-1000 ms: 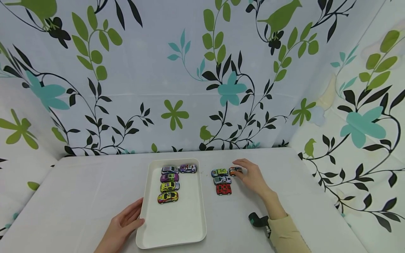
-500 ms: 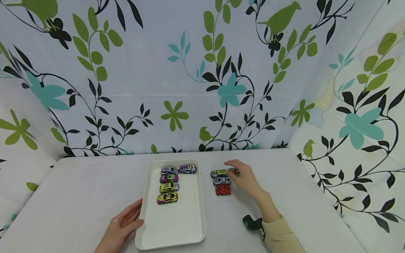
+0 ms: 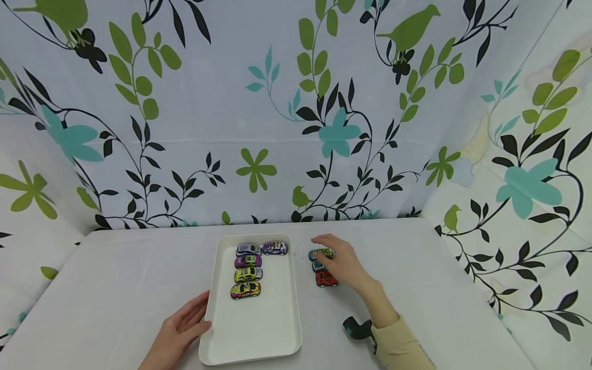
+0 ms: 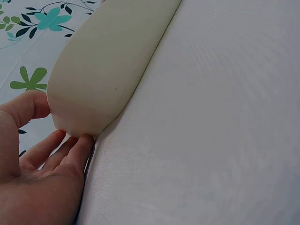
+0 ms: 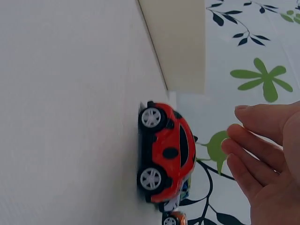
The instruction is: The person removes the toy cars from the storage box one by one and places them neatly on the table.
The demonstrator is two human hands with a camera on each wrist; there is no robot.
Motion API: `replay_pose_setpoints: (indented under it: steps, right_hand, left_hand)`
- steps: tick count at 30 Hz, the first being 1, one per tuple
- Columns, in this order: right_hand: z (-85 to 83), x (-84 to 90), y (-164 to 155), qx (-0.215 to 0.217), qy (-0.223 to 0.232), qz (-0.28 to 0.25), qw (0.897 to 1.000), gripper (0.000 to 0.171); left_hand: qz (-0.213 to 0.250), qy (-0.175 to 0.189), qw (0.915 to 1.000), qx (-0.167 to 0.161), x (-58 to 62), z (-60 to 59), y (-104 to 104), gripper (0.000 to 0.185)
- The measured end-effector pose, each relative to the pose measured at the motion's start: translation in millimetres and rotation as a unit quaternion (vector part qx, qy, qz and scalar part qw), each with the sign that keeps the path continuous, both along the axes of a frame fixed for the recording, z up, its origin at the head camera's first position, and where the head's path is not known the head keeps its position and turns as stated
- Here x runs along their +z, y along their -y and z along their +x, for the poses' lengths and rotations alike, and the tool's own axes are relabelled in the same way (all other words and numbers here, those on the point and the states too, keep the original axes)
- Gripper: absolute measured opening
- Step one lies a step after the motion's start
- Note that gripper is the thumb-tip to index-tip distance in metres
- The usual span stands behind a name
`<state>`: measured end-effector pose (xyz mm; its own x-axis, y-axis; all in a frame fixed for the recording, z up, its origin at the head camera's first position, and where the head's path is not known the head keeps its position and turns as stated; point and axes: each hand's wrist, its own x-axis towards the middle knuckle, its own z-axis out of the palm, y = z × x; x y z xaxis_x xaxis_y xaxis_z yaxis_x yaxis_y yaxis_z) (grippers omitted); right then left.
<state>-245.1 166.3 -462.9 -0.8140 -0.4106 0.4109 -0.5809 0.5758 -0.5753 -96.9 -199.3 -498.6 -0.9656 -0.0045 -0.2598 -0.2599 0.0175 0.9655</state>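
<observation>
My left hand (image 3: 180,329) holds the left side of a white tray (image 3: 252,334), thumb at the rim and fingertips against the outer wall (image 4: 103,84). My right hand (image 3: 342,262) hovers over toy cars right of the tray, nothing in its fingers. Below it show a green-yellow car (image 3: 320,253), a partly covered silver car (image 3: 317,265) and a red car with black spots (image 3: 327,279). In the right wrist view, the right hand (image 5: 267,159) is apart from the red car (image 5: 171,154); an orange car (image 5: 172,218) peeks out behind, hidden in the head view.
Inside the tray, a silver car (image 3: 248,250), a purple one (image 3: 247,261) and two yellow ones stand in a column, with another purple car (image 3: 275,248) beside the top one. A black device (image 3: 357,328) is at the right wrist. A leaf-patterned cloth (image 3: 199,103) backs the white table (image 3: 115,288).
My right hand has moved left, from the orange car to over the green-yellow and silver cars, and holds nothing. My left hand and the tray have stayed put.
</observation>
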Motion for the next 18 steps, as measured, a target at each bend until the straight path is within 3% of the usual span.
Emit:
replay_pose_setpoints:
  steps: [18]
  right_hand:
    - [7.6, 7.9, 43, 0.068, 0.016, 0.025, 0.997, 0.036]
  left_hand:
    - [-0.006, 0.000, 1.0000, 0.002, 0.2, 0.5, 1, 0.070]
